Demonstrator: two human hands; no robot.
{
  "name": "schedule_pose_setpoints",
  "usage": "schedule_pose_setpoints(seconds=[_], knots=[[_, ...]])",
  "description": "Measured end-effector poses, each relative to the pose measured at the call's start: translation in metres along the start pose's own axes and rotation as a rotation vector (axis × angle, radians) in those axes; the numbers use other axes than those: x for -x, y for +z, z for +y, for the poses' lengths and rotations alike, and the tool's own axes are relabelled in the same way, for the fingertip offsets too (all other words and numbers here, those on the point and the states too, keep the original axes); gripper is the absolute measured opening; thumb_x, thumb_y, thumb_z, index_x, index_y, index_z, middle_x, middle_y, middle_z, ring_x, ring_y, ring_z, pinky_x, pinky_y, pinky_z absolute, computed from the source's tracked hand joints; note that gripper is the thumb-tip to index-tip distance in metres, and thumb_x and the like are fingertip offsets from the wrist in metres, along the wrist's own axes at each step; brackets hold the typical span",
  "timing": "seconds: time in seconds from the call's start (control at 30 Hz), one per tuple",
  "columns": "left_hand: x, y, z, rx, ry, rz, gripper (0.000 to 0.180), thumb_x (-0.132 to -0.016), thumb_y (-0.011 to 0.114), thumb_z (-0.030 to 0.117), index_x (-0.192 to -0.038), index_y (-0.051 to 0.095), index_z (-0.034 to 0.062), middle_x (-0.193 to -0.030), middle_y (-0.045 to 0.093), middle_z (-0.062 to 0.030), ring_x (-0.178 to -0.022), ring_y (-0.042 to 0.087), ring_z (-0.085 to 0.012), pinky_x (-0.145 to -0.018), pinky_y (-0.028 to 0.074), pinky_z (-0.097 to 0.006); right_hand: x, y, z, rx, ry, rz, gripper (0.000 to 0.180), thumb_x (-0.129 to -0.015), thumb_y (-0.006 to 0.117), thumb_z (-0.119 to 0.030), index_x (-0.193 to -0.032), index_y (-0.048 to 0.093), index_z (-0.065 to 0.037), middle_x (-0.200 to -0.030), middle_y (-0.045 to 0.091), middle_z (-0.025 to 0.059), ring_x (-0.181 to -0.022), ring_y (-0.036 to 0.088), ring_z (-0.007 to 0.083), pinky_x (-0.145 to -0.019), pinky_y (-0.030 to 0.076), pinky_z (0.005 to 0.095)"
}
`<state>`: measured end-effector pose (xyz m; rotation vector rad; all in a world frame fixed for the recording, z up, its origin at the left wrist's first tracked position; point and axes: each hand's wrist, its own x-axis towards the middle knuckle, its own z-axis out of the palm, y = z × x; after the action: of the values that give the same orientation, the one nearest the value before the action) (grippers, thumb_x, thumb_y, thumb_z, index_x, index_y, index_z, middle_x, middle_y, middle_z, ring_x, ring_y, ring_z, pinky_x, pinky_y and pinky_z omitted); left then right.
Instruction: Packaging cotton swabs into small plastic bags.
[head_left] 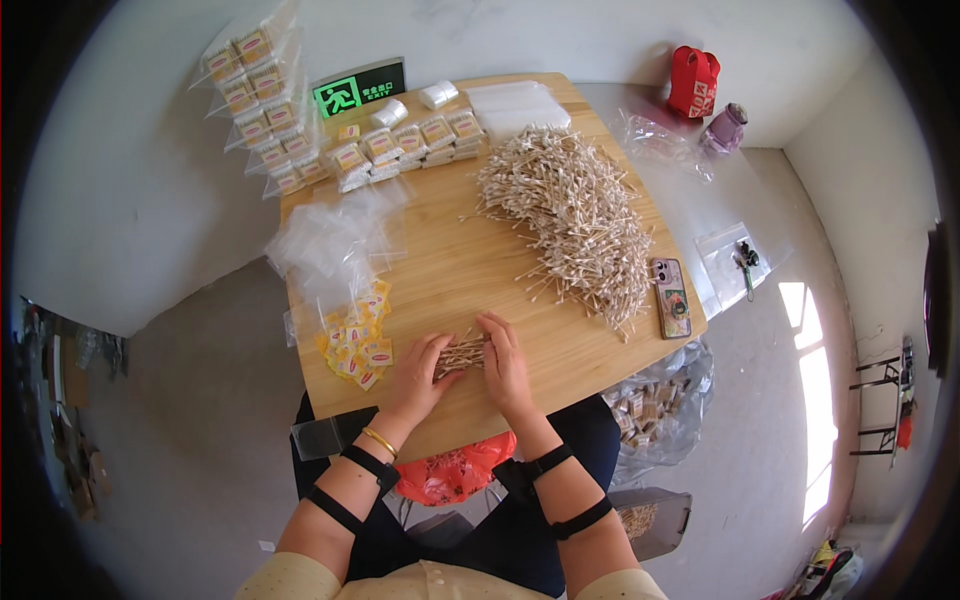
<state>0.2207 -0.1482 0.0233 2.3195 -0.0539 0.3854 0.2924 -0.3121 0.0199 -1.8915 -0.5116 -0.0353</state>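
Observation:
A small bundle of cotton swabs [460, 354] lies at the table's near edge, pressed between my two hands. My left hand [420, 372] curls around its left end, thumb toward me and fingers on the far side. Against the right end rests my right hand [506, 368], its fingers bent over the swab tips. A large heap of loose cotton swabs [575, 220] spreads over the right half of the table. Left of my left hand are scattered small yellow-and-white cards [355, 335], with a pile of clear plastic bags [335, 240] just beyond.
Packed swab bundles [400, 150] line the wooden table's [440, 245] far edge, beside stacked clear bags [515, 108]. Bagged packs [262, 110] stand at the far left. A phone [672, 298] lies at the right edge. Below are a bag of packs [655, 410] and a grey bin [665, 520].

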Motion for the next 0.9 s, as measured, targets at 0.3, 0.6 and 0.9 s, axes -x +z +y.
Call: schedule_pose_setpoints(seconds=[0.3, 0.6, 0.9], knots=[[0.0, -0.014, -0.02, -0.127, 0.008, -0.055, 0.055, -0.075, 0.085, 0.01, -0.126, 0.063, 0.0106, -0.123, 0.064, -0.0092, -0.114, 0.061, -0.0345, -0.098, 0.049, -0.045, 0.0, 0.02, -0.011, -0.141, -0.035, -0.034, 0.035, -0.099, 0.046, 0.003, -0.132, 0.059, 0.002, -0.136, 0.057, 0.0257, -0.133, 0.053, 0.0419, -0.112, 0.043, 0.0437], [0.015, 0.005, 0.014, -0.579, 0.074, -0.301, 0.094, -0.094, 0.062, 0.055, -0.16, 0.028, -0.002, -0.169, 0.024, -0.0179, -0.159, 0.016, -0.0343, -0.128, 0.012, -0.057, 0.004, 0.001, -0.001, 0.073, -0.019, 0.142, 0.029, -0.097, 0.05, 0.003, -0.125, 0.061, 0.002, -0.128, 0.061, 0.0239, -0.124, 0.059, 0.0414, -0.105, 0.048, 0.0438], [0.054, 0.001, 0.017, -0.634, 0.085, -0.374, 0.089, -0.098, 0.056, 0.057, -0.161, 0.028, -0.0002, -0.17, 0.024, -0.0165, -0.159, 0.018, -0.034, -0.127, 0.01, -0.059, 0.005, 0.0, -0.005, 0.085, -0.012, 0.143, 0.027, -0.096, 0.051, 0.002, -0.121, 0.061, 0.001, -0.124, 0.062, 0.0227, -0.121, 0.058, 0.0416, -0.104, 0.048, 0.0455]])
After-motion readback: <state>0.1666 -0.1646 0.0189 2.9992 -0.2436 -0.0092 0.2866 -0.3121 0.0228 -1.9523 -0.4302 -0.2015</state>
